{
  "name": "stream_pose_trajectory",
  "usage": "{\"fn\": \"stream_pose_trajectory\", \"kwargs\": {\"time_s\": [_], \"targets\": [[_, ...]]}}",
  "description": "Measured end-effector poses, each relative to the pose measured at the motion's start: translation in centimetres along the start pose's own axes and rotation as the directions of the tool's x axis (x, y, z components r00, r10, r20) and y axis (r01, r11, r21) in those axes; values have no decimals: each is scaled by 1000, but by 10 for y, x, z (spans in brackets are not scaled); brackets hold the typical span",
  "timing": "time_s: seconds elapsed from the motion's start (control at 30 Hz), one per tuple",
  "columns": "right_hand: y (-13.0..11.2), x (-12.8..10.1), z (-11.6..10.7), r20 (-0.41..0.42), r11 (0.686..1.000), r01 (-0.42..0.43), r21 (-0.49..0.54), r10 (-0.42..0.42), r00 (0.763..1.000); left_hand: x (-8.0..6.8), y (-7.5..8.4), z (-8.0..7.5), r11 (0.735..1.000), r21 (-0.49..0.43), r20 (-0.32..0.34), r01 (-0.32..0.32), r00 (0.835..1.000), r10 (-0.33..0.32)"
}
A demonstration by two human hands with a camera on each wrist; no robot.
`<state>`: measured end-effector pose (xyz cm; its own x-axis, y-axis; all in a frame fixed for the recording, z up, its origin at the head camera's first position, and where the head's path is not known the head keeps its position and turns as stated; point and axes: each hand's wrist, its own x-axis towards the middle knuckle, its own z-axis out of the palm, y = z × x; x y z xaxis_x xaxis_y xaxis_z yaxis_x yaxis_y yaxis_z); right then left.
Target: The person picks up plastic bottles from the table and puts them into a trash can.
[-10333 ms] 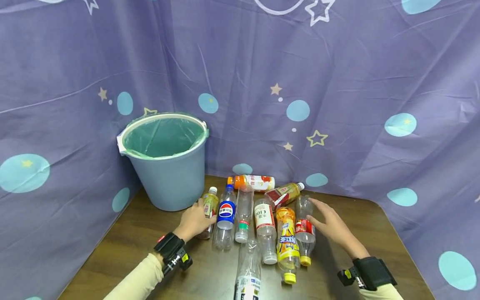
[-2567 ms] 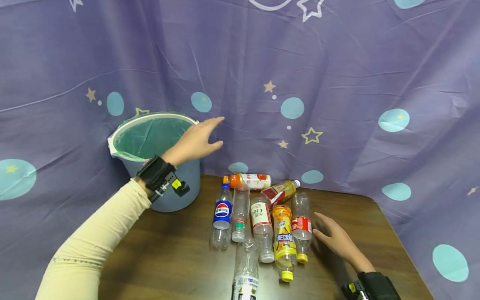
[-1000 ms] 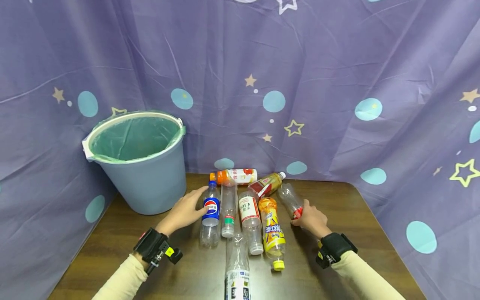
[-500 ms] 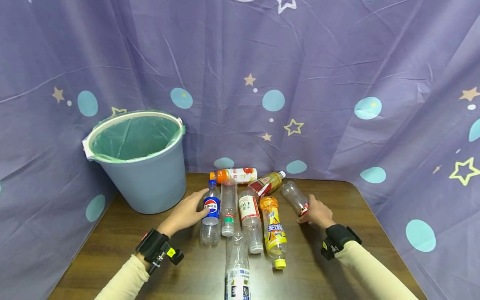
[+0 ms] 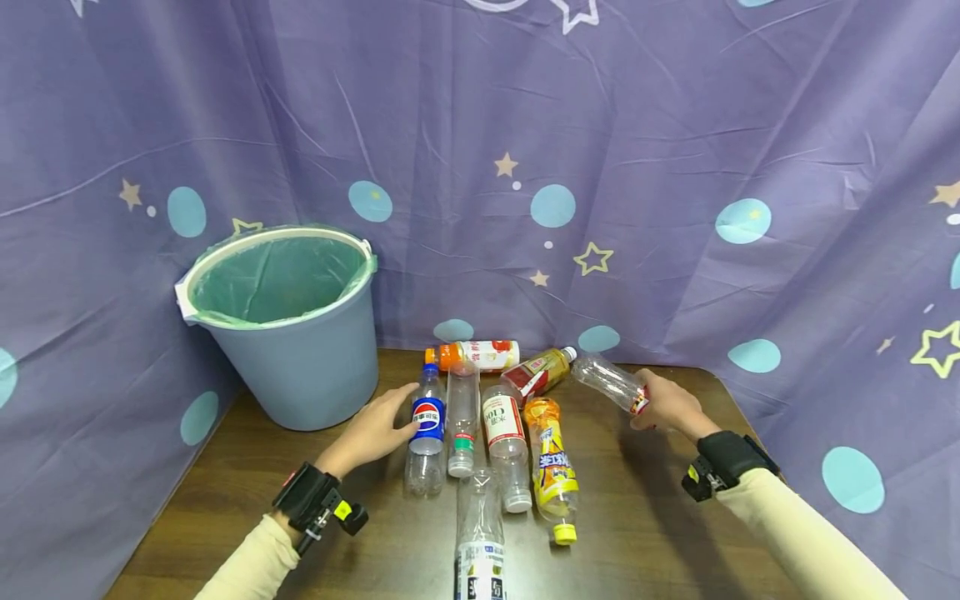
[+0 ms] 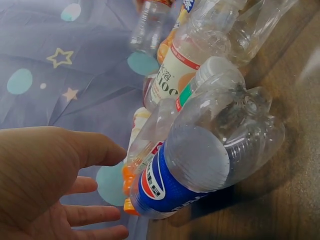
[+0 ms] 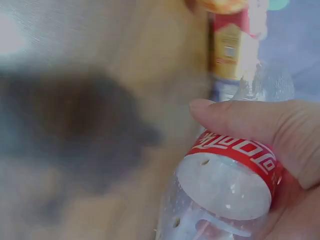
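My right hand (image 5: 667, 404) grips a clear plastic Coke bottle (image 5: 606, 379) around its red label, raised over the right side of the table with its shadow below. In the right wrist view the thumb lies across the Coke bottle (image 7: 220, 185) just above the label. My left hand (image 5: 375, 429) is spread with loose fingers beside the Pepsi bottle (image 5: 427, 433), which lies on the table. The left wrist view shows those fingers holding nothing, a short way from the blue label of the Pepsi bottle (image 6: 200, 155).
A grey-blue bucket (image 5: 322, 367) with a green liner stands at the back left. Right of the Pepsi bottle lie several bottles, among them a clear one (image 5: 462, 408), a C100 bottle (image 5: 506, 442) and a yellow iced tea bottle (image 5: 553, 467). A purple curtain (image 5: 645, 167) hangs behind.
The bottle that lay nearest the bucket is gone from the table. My left hand has come down from the bucket to the Pepsi bottle. My right hand has gripped the Coke bottle and lifted it rightward.
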<state>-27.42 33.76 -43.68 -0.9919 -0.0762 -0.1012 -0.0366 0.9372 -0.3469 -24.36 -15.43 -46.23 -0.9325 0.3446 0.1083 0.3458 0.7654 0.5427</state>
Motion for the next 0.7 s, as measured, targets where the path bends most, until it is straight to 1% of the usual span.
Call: {"fn": "stream_pose_trajectory", "kwargs": {"time_s": [0.1,0.2,0.27,0.33,0.43,0.57,0.7], "targets": [[-5,-3,-18,-61,995,78,-68,-82,995,1,1,1,1000,-4,0,-8,1000,8],[-14,-7,-31,-150,978,152,-146,-174,973,2,4,2,1000,-11,0,-21,1000,21],[-22,-10,-38,-208,960,190,-207,-233,950,3,8,1,1000,-14,-3,-28,1000,28],[-33,-14,-44,-248,939,216,-269,-284,926,5,13,0,999,-18,-6,-36,999,36],[-53,-20,-47,-299,896,237,-376,-359,884,9,22,-3,998,-22,-20,-58,998,57],[-79,-25,-41,-344,843,261,-471,-448,825,14,39,-10,994,-21,-48,-106,993,105],[-98,-28,-29,-360,814,298,-498,-507,783,18,60,-15,988,-32,-60,-154,987,152]]}}
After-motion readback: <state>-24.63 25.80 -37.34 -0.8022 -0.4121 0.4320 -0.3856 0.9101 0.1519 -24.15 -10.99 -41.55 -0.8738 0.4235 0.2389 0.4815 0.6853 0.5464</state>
